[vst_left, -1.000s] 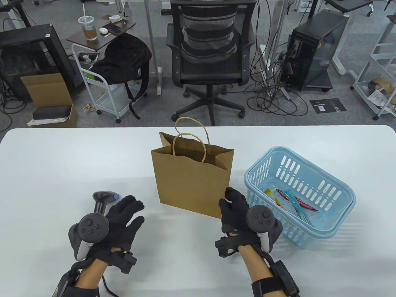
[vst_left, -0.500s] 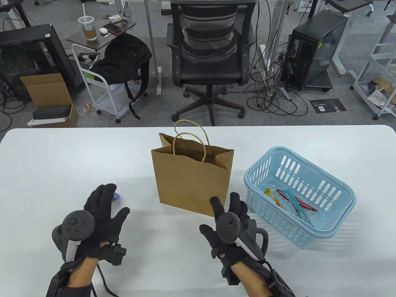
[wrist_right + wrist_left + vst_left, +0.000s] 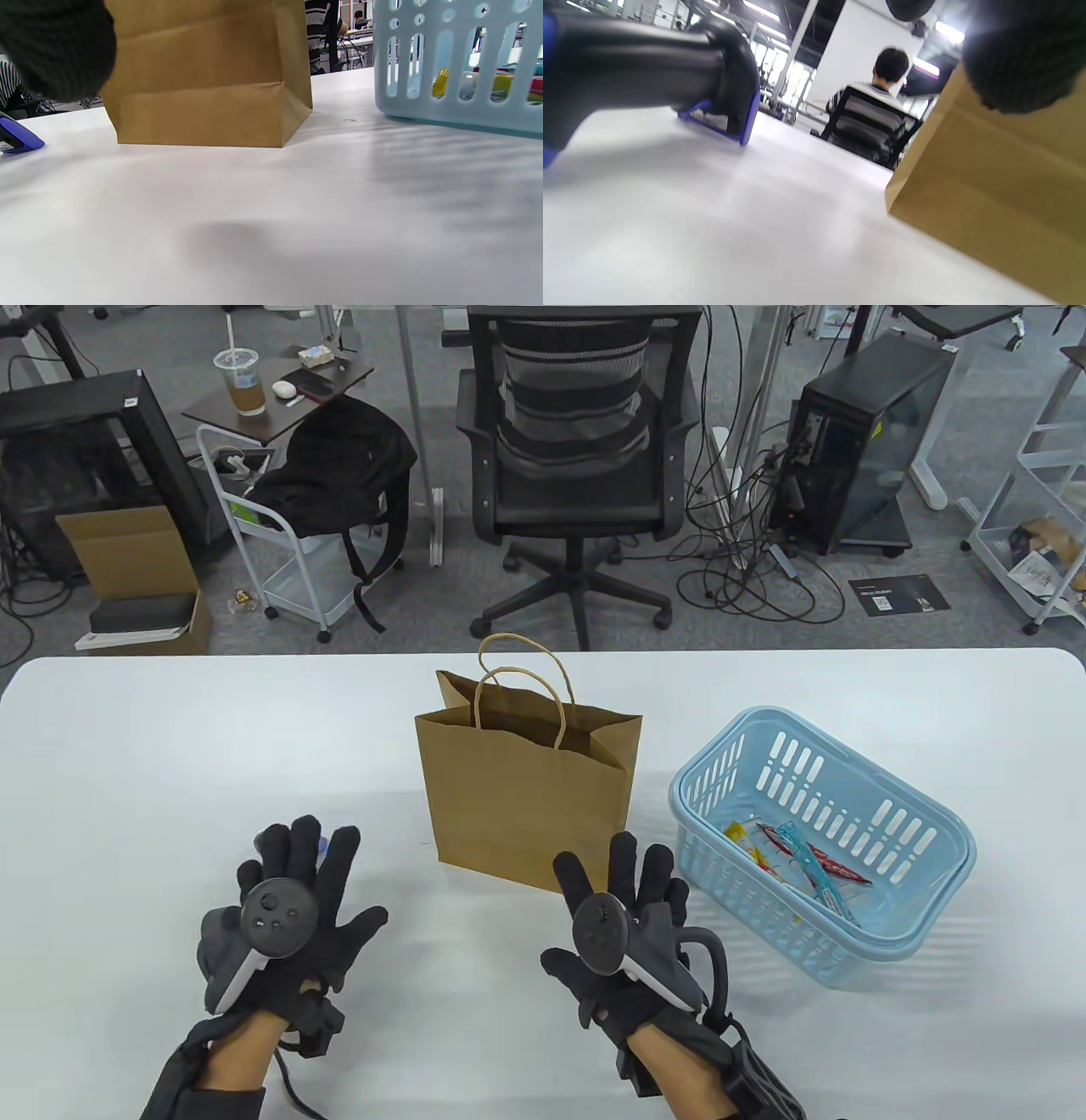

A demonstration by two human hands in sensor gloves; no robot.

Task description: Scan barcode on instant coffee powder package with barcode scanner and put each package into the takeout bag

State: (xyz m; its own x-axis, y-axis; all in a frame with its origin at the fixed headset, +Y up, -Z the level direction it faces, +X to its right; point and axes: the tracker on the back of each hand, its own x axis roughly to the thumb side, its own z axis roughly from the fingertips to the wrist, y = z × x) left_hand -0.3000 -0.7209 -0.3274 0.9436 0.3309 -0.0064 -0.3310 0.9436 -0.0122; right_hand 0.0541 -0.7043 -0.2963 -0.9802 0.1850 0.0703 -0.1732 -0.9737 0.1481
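A brown paper takeout bag (image 3: 526, 793) stands open at mid-table. Several instant coffee stick packages (image 3: 797, 857) lie in the light blue basket (image 3: 925, 823) to its right. The black barcode scanner with blue trim (image 3: 649, 72) lies on the table left of the bag. In the table view only a blue bit of the scanner (image 3: 321, 845) shows. My left hand (image 3: 297, 882) hovers over it, fingers spread and straight, holding nothing. My right hand (image 3: 624, 891) sits flat in front of the bag's right corner with fingers spread, also holding nothing.
The white table (image 3: 170, 746) stretches wide to the left and behind the bag. Beyond its far edge are an office chair (image 3: 577, 458), a cart and cables on the floor. The wrist views show the bag (image 3: 203, 72), the basket (image 3: 458, 63) and a seated person (image 3: 882, 84).
My right hand has drawn back from the bag's lower right corner and flattened with fingers spread. My left hand has shifted over the scanner and spread its fingers, hiding most of it.
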